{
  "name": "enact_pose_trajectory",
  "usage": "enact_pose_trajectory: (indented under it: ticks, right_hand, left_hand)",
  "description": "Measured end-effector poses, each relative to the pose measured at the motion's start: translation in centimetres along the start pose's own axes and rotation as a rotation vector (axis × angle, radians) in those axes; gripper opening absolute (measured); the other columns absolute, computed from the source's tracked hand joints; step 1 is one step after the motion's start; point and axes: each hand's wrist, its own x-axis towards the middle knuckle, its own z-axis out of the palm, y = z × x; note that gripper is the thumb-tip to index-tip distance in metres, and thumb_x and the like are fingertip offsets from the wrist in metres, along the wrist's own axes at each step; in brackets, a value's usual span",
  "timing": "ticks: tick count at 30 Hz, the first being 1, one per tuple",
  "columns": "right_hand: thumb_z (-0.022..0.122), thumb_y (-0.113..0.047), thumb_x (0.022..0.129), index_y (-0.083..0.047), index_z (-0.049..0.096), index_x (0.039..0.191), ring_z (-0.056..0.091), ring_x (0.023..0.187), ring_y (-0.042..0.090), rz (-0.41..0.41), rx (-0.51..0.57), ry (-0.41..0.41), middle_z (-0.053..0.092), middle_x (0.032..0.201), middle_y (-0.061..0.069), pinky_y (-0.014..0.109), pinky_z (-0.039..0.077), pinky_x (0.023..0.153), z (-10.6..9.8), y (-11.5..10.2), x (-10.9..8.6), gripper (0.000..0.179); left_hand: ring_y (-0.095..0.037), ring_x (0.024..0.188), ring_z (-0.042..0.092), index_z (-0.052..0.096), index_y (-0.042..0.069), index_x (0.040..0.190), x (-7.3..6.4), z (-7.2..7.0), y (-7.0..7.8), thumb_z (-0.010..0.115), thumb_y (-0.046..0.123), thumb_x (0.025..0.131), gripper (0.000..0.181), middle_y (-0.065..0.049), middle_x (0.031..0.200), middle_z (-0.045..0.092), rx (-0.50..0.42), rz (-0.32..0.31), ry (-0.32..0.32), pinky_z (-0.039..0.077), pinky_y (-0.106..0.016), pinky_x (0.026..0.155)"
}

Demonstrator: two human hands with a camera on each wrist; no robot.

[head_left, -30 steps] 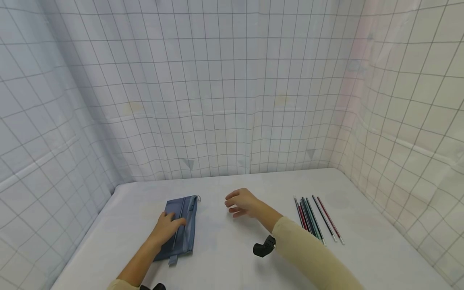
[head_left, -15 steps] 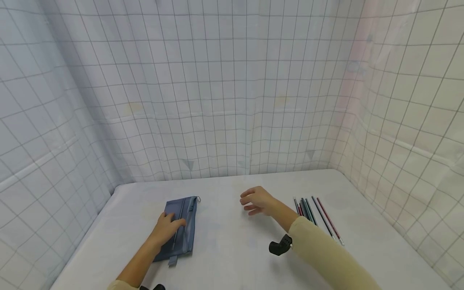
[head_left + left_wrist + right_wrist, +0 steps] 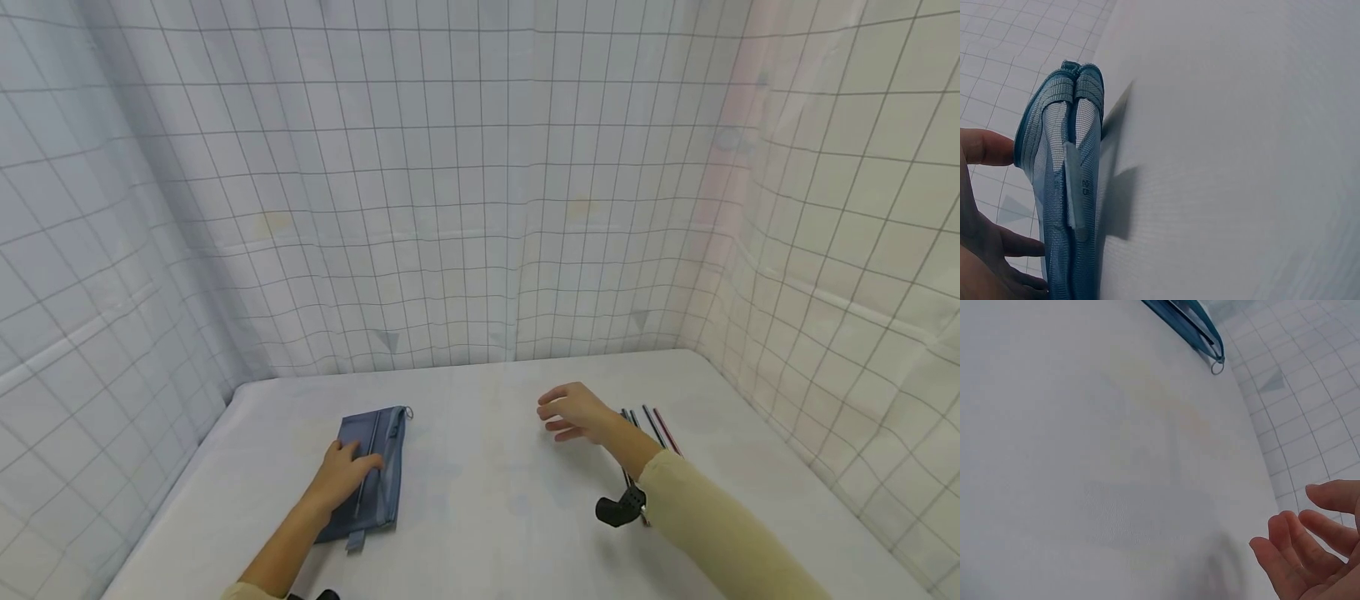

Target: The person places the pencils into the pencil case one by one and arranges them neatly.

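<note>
A flat blue zippered pencil pouch (image 3: 386, 483) lies on the left of the table, a small ring at its far corner. My left hand (image 3: 345, 477) rests on top of it with fingers spread; in the left wrist view the fingertips touch the side of the pouch (image 3: 1072, 187). My right hand (image 3: 577, 412) hangs in the air over the table, right of the middle, fingers loosely bent and nothing in them. Right behind it lie several pencils (image 3: 663, 430), dark and red, partly hidden by the right forearm and sleeve.
A white cloth covers the table (image 3: 465, 500). White curtains with a grid pattern (image 3: 480, 208) stand at the back and on both sides. Each wrist wears a black camera mount, the right one (image 3: 621, 507) low over the table.
My right hand has moved to the right, away from the pouch and towards the pencils, and its arm now covers more of them. The left hand has stayed on the pouch.
</note>
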Motion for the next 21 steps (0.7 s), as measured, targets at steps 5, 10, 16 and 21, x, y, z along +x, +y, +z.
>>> enact_pose_trajectory:
  ticks: [5, 10, 16, 21]
  right_hand:
    - [0.069, -0.009, 0.097, 0.008, 0.062, 0.132, 0.071, 0.102, 0.037, -0.007, -0.004, 0.016, 0.069, 0.117, 0.022, 0.043, 0.061, 0.078, -1.7, 0.6, -0.6, 0.039]
    - [0.07, -0.008, 0.096, 0.009, 0.061, 0.132, 0.07, 0.103, 0.038, -0.016, -0.007, 0.025, 0.069, 0.114, 0.021, 0.044, 0.061, 0.078, -2.8, 1.0, -0.8, 0.04]
    - [0.071, -0.008, 0.096, 0.009, 0.061, 0.131, 0.071, 0.101, 0.036, -0.012, -0.026, 0.03, 0.069, 0.115, 0.021, 0.044, 0.061, 0.079, -3.8, 1.6, -0.9, 0.04]
    - [0.069, -0.009, 0.097, 0.01, 0.06, 0.131, 0.07, 0.102, 0.037, -0.021, -0.033, 0.034, 0.067, 0.12, 0.024, 0.045, 0.061, 0.08, -4.6, 2.1, -1.1, 0.04]
  left_hand:
    - [-0.067, 0.143, 0.007, 0.025, -0.02, 0.152, 0.1, -0.1, 0.0, 0.062, 0.038, 0.092, 0.091, -0.046, 0.158, 0.0, 0.005, 0.002, -0.004, 0.017, -0.078, 0.11]
    - [-0.067, 0.143, 0.007, 0.025, -0.02, 0.152, 0.1, -0.2, 0.0, 0.061, 0.038, 0.092, 0.091, -0.046, 0.158, 0.0, 0.005, 0.004, -0.006, 0.017, -0.078, 0.11]
    - [-0.067, 0.143, 0.008, 0.025, -0.02, 0.152, 0.2, -0.1, 0.0, 0.062, 0.037, 0.091, 0.091, -0.046, 0.158, 0.0, 0.005, -0.002, -0.005, 0.017, -0.078, 0.11]
    - [-0.067, 0.143, 0.007, 0.025, -0.02, 0.152, 0.1, -0.1, 0.0, 0.062, 0.037, 0.092, 0.09, -0.045, 0.158, 0.0, -0.003, -0.003, -0.004, 0.017, -0.077, 0.111]
